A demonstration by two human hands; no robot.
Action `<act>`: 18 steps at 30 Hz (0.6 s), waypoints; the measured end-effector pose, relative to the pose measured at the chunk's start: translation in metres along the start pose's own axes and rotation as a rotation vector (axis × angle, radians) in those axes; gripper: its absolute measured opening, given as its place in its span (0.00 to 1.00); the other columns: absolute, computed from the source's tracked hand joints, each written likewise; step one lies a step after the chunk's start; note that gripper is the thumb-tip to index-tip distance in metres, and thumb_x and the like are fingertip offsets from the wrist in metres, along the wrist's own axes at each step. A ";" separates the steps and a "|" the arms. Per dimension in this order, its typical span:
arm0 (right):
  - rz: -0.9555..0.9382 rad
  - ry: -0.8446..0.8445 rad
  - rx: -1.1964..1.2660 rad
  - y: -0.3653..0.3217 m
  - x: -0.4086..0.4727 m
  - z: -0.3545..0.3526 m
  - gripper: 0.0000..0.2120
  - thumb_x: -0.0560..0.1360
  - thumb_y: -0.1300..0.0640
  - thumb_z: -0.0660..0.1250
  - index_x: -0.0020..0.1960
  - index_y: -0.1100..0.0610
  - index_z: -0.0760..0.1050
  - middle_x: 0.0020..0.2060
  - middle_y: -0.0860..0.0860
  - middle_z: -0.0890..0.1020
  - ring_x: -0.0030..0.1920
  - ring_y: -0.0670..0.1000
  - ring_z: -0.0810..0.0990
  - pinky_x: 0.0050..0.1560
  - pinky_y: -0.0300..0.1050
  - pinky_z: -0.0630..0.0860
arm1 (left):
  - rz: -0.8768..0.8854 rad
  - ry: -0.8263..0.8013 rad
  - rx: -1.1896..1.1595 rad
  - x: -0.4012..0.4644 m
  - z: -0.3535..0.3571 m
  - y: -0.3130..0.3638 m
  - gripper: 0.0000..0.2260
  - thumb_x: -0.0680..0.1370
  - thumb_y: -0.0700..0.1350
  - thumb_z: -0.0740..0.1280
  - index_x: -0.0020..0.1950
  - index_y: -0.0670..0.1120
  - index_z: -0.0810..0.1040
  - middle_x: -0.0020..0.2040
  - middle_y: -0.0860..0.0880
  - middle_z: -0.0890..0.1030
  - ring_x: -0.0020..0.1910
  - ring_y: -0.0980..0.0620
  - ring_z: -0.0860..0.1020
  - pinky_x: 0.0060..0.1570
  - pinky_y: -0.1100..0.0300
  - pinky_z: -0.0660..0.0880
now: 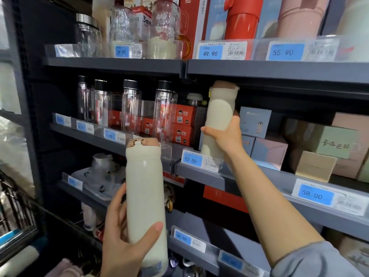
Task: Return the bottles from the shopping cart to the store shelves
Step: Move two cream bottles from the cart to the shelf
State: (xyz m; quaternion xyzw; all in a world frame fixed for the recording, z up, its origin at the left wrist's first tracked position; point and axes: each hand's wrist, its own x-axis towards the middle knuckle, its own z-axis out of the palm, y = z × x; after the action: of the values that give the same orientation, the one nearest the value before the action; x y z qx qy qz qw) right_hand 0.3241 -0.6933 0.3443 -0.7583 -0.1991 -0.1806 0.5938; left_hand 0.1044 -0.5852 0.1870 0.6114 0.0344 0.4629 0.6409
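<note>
Bottles in both hands. Left hand (123,234) grips a cream bottle (145,198) upright; right hand (223,136) grips another (218,114) at the shelf (259,182).

Right hand (225,136) grips a cream flask (218,116) low on its body, holding it upright at the front of the middle shelf (249,182), directly above the 52.50 price tag (192,160). Its brown lid sits just under the shelf above. Left hand (123,232) wraps a second cream flask (145,196), upright, in front of the shelving and lower down. Clear black-capped bottles (129,108) line the shelf to the left; pastel boxes (269,150) sit to the right.
</note>
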 end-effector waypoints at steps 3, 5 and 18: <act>-0.001 -0.028 0.002 0.001 -0.002 0.000 0.39 0.68 0.55 0.77 0.69 0.59 0.56 0.56 0.52 0.69 0.57 0.53 0.71 0.53 0.50 0.74 | -0.009 -0.016 0.016 0.000 0.001 -0.002 0.37 0.52 0.55 0.76 0.57 0.77 0.69 0.60 0.62 0.79 0.56 0.59 0.79 0.49 0.58 0.75; 0.009 -0.034 0.006 0.001 -0.004 0.000 0.42 0.68 0.55 0.77 0.71 0.59 0.55 0.57 0.51 0.69 0.59 0.54 0.71 0.53 0.49 0.73 | -0.014 -0.029 0.015 0.000 0.001 -0.002 0.37 0.52 0.55 0.75 0.57 0.78 0.69 0.59 0.64 0.78 0.55 0.60 0.79 0.49 0.58 0.75; 0.051 -0.467 0.346 -0.022 -0.178 -0.034 0.38 0.62 0.38 0.69 0.70 0.36 0.60 0.59 0.36 0.76 0.56 0.36 0.78 0.52 0.38 0.79 | 0.105 -0.147 0.161 0.015 0.058 0.015 0.41 0.60 0.55 0.82 0.61 0.81 0.61 0.62 0.70 0.72 0.61 0.61 0.74 0.56 0.56 0.77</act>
State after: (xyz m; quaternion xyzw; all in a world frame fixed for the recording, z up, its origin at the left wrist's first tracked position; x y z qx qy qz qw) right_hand 0.1594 -0.7370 0.2789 -0.6716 -0.3392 0.0505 0.6568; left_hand 0.1396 -0.6218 0.2216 0.6941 -0.0079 0.4453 0.5656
